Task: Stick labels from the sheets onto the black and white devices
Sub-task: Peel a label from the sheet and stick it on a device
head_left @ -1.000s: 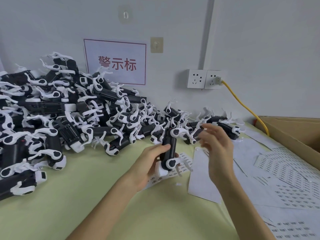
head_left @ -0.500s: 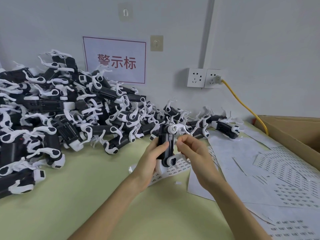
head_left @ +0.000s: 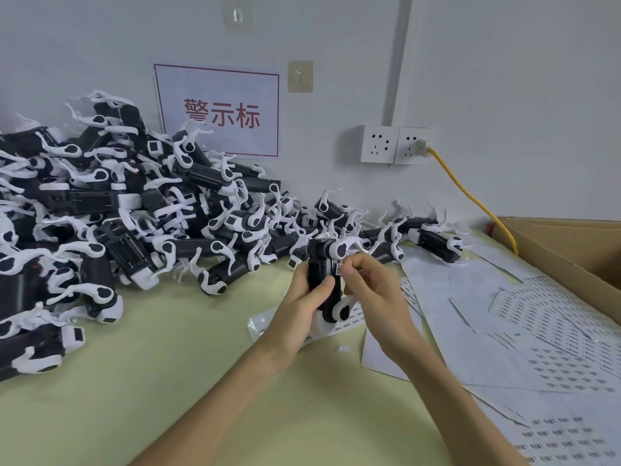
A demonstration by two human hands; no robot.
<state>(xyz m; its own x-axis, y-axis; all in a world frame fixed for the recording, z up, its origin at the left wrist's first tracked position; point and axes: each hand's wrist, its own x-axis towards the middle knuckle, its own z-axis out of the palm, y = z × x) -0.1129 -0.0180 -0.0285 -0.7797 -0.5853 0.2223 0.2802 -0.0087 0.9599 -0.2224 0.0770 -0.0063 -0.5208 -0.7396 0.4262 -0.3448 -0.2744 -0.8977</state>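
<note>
One device (head_left: 317,265) is gripped by the left hand (head_left: 299,309); the label (head_left: 338,269), pinched by the right hand (head_left: 373,294), should be smoothed flat.

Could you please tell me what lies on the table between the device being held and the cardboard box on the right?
Overlapping white label sheets cover that stretch, from beside the device up to the cardboard box, as the head view shows.

Black-and-white devices (head_left: 127,210) heaped on pale yellow-green table (head_left: 174,381); white label sheets (head_left: 537,331) with dark print rows; yellow cable (head_left: 470,196); brown cardboard box (head_left: 571,250); red-lettered white sign (head_left: 218,111).
</note>
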